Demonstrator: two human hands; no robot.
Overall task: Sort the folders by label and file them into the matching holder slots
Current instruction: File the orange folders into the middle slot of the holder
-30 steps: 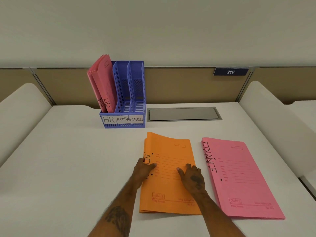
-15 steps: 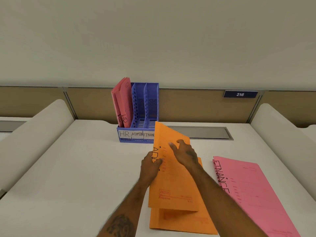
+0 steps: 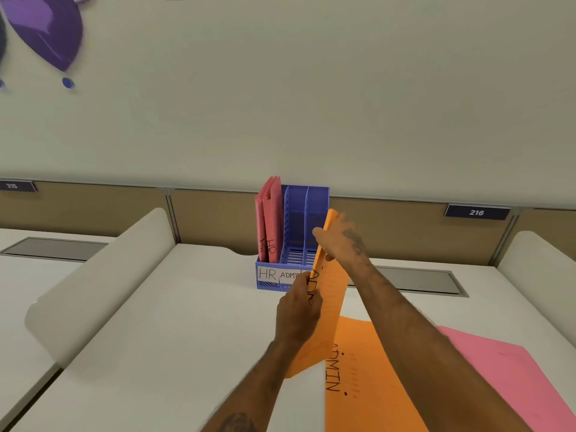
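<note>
An orange folder marked ADMIN [image 3: 331,294] is held upright and edge-on just in front of the blue three-slot holder [image 3: 291,266]. My left hand [image 3: 297,313] grips its lower spine edge, and my right hand [image 3: 341,240] pinches its upper part near the top. The holder's labels read HR and ADMIN; the third label is hidden behind the folder. Two pink HR folders [image 3: 268,222] stand in the left slot; the middle and right slots look empty. A second orange ADMIN folder [image 3: 371,378] lies flat on the desk, with a pink folder [image 3: 498,375] to its right.
The white desk [image 3: 174,322] has rounded white side dividers [image 3: 103,275] left and right. A grey recessed cable lid [image 3: 417,280] sits right of the holder. Brown back panel carries plates 215 and 216 [image 3: 476,212]. A purple shape [image 3: 46,29] hangs on the wall.
The top orange folder has been raised from a tilted lift to upright and carried forward to the holder. My view has tilted up and closer to the holder.
</note>
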